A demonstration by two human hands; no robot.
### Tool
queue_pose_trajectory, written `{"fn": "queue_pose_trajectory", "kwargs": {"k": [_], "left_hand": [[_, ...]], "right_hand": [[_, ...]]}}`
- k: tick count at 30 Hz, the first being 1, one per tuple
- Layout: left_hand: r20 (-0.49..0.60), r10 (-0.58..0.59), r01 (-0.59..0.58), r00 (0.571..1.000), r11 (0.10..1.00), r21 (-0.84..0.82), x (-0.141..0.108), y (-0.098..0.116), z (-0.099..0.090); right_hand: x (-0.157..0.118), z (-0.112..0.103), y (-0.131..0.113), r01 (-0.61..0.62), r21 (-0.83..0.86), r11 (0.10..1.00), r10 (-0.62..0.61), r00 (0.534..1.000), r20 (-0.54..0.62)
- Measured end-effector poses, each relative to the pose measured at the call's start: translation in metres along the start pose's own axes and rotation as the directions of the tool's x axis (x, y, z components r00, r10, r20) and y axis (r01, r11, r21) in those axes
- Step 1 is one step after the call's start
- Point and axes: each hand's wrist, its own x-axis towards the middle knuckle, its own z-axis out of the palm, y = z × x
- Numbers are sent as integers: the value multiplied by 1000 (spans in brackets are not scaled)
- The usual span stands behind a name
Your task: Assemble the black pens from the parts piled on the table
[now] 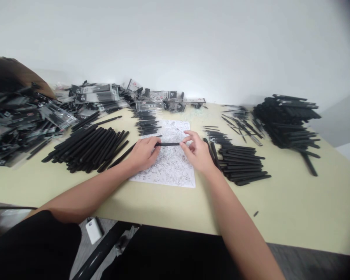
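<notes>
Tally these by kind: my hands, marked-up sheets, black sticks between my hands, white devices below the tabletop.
Hands: 2, left hand and right hand
Marked-up sheet: 1
Black stick: 1
White device: 1
Total: 5

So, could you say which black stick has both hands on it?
The black stick over the scribbled paper: left hand at one end, right hand at the other, unlike the piled sticks.

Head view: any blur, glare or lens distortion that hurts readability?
Head view: table front edge bows, wide-angle style; upper right corner darkens. Head view: light looks soft and even, wall pale and nearly featureless. Head view: scribbles on the white sheet smear together; print on the clear packets is too soft to read.
</notes>
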Motion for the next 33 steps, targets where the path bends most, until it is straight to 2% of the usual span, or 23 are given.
{"fn": "queue_pose_trajectory", "kwargs": {"k": [4,10,12,17,26,33], "left_hand": [[2,12,-12,1000,1000,-6,0,0,0],[22,20,-20,1000,1000,-12,0,0,0],[23,22,-22,999,1000,-12,0,0,0],[15,24,-24,1000,1000,-11,0,0,0],[39,47,-47,998,999,2,-1,1,-1],[30,52,-53,998,998,33,-1,0,1]], "right_hand": [[0,0,1,2,-7,1000,-1,1000,28],[1,0,-1,-73,-35,997,75,995,72],[0,-1,-3,-80,-33,996,82,995,58],[-1,0,-3,-6,23,1000,5,1000,29],[0,1,-1,-59,-32,998,61,996,69],[0,1,-4,-71,-122,990,75,997,24]]}}
